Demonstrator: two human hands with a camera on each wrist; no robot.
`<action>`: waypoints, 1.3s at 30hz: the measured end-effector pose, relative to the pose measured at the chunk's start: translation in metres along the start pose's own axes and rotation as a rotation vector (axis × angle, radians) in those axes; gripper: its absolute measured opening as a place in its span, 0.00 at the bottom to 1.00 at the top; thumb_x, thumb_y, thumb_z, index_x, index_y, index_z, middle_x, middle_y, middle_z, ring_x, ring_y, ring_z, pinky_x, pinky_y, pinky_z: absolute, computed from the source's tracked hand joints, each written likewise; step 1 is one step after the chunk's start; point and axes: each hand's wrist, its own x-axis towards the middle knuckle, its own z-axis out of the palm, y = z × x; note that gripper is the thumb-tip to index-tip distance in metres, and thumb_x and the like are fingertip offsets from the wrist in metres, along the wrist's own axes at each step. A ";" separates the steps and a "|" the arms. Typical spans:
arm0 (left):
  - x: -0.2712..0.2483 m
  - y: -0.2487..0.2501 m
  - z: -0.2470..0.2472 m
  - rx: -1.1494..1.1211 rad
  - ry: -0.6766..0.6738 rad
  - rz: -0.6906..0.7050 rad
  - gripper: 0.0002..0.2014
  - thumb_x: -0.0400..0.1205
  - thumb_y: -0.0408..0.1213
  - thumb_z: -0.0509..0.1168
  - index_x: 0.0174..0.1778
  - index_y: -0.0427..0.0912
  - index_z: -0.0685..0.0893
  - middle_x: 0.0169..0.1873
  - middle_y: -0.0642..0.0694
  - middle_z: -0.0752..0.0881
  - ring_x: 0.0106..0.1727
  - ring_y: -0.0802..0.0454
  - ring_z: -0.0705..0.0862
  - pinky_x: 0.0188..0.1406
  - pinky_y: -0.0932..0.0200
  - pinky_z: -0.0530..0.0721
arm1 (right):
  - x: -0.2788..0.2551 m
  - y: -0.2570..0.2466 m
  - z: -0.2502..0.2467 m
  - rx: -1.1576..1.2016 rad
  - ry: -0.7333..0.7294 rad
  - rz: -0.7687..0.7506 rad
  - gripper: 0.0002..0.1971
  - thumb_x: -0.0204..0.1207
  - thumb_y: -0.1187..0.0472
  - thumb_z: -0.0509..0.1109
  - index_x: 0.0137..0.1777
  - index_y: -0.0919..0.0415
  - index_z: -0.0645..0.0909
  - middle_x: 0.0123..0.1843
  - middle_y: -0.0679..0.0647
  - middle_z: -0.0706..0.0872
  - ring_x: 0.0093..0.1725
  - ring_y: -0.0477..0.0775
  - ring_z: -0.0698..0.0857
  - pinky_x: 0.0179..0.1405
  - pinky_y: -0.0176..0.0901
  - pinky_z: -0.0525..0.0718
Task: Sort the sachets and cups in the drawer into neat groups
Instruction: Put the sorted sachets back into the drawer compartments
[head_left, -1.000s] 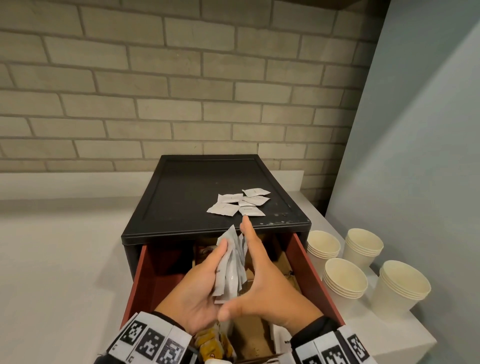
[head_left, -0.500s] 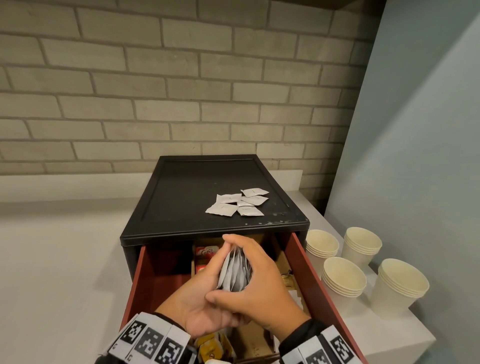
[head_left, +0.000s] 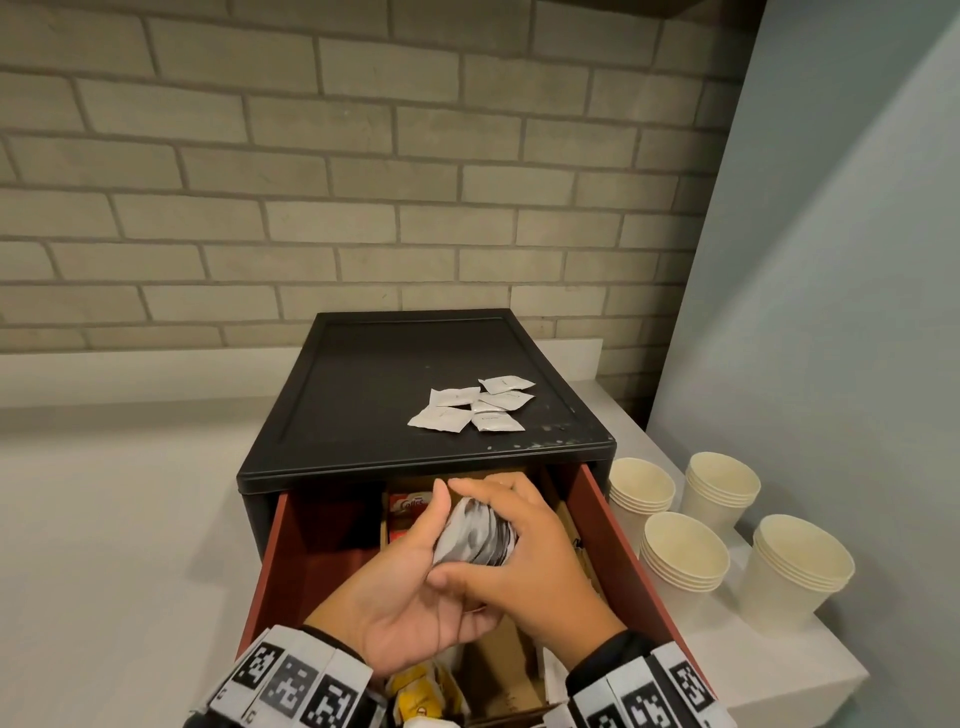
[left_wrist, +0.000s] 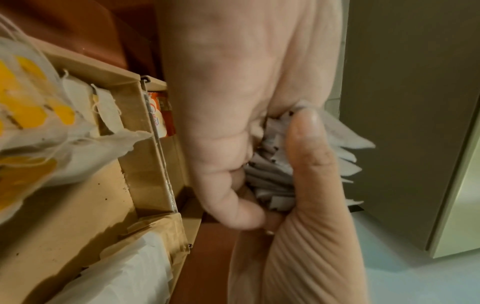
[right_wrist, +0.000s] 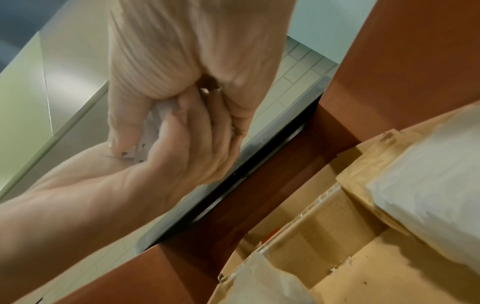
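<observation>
Against the brick wall, lower centre of frame, you are clamping both your left hand (head_left: 400, 587) and right hand (head_left: 524, 561) together around a sachet bundle (head_left: 475, 532) above the drawer (head_left: 613, 545), while loose sachets (head_left: 475, 410) and cups (head_left: 727, 535) are waiting unsorted.

four cup stacks (head_left: 719, 525), five loose sachets (head_left: 470, 410)

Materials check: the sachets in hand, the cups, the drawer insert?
Sachets: probably matte paper or foil laminate; grey-white, crimped edges, flexing in both hands' grip. Cups: likely paper; cream, matte, rolled rims. Insert: seemingly brown cardboard; creased, frayed edges.
</observation>
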 end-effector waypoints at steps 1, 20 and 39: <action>-0.001 0.000 0.000 -0.006 -0.011 0.002 0.32 0.73 0.62 0.56 0.59 0.40 0.84 0.46 0.38 0.89 0.40 0.46 0.89 0.35 0.55 0.88 | 0.000 0.000 -0.001 0.012 0.004 0.004 0.34 0.47 0.46 0.82 0.58 0.35 0.78 0.56 0.43 0.76 0.57 0.33 0.77 0.53 0.20 0.75; 0.021 -0.001 0.013 0.194 0.242 0.161 0.12 0.80 0.38 0.66 0.57 0.40 0.80 0.47 0.36 0.87 0.45 0.43 0.84 0.41 0.53 0.81 | 0.007 -0.009 -0.036 0.127 0.238 0.325 0.24 0.82 0.73 0.55 0.74 0.51 0.70 0.64 0.42 0.78 0.69 0.42 0.76 0.64 0.26 0.72; 0.164 0.008 0.009 0.878 0.524 0.144 0.35 0.78 0.50 0.68 0.74 0.30 0.71 0.70 0.35 0.77 0.71 0.39 0.75 0.73 0.47 0.71 | 0.004 0.010 -0.065 -0.749 0.097 0.711 0.19 0.80 0.67 0.63 0.70 0.58 0.69 0.64 0.57 0.82 0.62 0.56 0.82 0.57 0.40 0.79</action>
